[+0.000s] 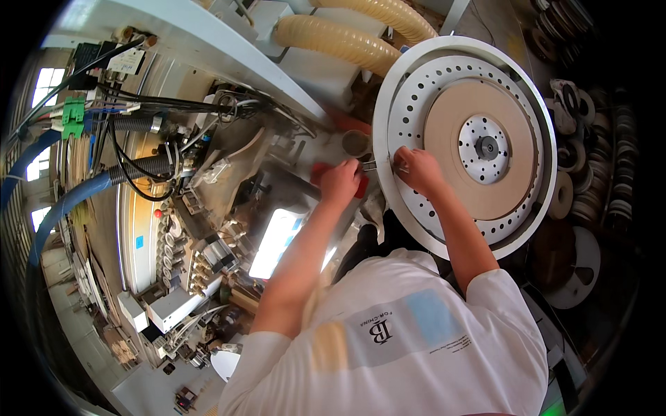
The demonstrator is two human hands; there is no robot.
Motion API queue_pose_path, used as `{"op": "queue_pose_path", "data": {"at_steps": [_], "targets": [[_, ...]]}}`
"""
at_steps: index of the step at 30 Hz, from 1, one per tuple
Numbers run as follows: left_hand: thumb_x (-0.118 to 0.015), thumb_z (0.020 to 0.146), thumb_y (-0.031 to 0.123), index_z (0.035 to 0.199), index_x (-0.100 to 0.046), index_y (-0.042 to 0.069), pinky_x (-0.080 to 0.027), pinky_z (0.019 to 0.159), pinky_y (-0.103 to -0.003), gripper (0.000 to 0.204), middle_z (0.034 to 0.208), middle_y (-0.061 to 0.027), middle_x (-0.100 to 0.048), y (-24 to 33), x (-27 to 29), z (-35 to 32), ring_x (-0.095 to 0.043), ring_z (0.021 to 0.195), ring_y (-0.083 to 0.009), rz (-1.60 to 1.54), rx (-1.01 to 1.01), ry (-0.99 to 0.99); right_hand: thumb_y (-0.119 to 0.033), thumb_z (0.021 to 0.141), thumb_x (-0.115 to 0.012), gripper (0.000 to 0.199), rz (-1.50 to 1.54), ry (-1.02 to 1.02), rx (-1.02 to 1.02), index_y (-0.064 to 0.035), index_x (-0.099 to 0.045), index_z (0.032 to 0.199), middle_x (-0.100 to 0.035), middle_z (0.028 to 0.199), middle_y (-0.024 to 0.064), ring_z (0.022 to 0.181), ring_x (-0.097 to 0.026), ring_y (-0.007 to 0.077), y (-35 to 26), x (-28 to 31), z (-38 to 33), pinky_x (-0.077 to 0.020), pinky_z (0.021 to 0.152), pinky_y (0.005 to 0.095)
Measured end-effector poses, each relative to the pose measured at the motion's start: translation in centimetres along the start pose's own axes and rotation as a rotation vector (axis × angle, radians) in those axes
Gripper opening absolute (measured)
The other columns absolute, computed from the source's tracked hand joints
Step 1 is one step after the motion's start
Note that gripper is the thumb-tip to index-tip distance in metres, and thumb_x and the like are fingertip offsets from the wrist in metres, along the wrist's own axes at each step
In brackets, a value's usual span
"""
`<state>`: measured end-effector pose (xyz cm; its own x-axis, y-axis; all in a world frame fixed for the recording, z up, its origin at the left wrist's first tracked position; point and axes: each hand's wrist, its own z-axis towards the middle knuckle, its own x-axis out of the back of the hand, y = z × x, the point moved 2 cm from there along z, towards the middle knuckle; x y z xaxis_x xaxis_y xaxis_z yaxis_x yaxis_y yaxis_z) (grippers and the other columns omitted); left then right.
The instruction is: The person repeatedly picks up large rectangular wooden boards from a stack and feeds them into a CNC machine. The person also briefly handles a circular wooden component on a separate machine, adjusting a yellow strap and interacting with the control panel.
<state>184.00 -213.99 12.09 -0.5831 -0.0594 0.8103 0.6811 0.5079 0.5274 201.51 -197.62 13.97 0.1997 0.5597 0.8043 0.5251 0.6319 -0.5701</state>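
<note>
My left hand (338, 183) is closed, fingers pinched, just left of a large round machine's white rim (382, 111). From its fingertips a thin metal piece (370, 166) points right toward the rim; its exact kind is too small to tell. My right hand (420, 171) is also closed, held over the inside of the rim, above the white perforated plate (411, 128). Whatever its fingers pinch is hidden. Beside it lies a wide tan disc (444, 114) with a metal hub (488, 147) at its centre. Something red (362, 186) shows under my left hand.
Ribbed yellowish hoses (333, 38) run behind the machine. Stacked abrasive-looking wheels (590, 180) stand at the right. Further left are blue hoses (73, 201), dark cables (159, 104) and a bright screen-like panel (276, 243). A round cup-like container (356, 142) sits beyond my left hand.
</note>
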Motion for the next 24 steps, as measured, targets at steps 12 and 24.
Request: {"op": "queue_pose_path", "data": {"at_steps": [12,24], "targets": [[-0.066,0.091,0.020,0.100,-0.061,0.013,-0.054,0.067,-0.049,0.013,0.099,-0.0076,-0.067,-1.9,0.7,0.2,-0.068,0.087,-0.0340,0.052,-0.062,0.178,-0.015,0.078,-0.069,0.010,-0.208,0.033,0.024,-0.0155,-0.074,0.087,-0.071,0.088,0.0020,0.095,-0.066,0.0260,-2.0,0.2,1.3,-0.0549,0.078,0.0433],[-0.068,0.086,0.026,0.090,-0.065,0.018,-0.052,0.071,-0.045,0.009,0.094,-0.0008,-0.066,-9.8,4.6,-1.7,-0.065,0.092,-0.0284,0.245,-0.084,0.302,-0.022,0.074,-0.077,0.036,-0.116,0.062,0.408,-0.0133,-0.074,0.108,-0.072,0.112,0.0028,0.115,-0.058,0.0252,-11.0,0.8,5.7,-0.0440,0.105,0.0410]]}}
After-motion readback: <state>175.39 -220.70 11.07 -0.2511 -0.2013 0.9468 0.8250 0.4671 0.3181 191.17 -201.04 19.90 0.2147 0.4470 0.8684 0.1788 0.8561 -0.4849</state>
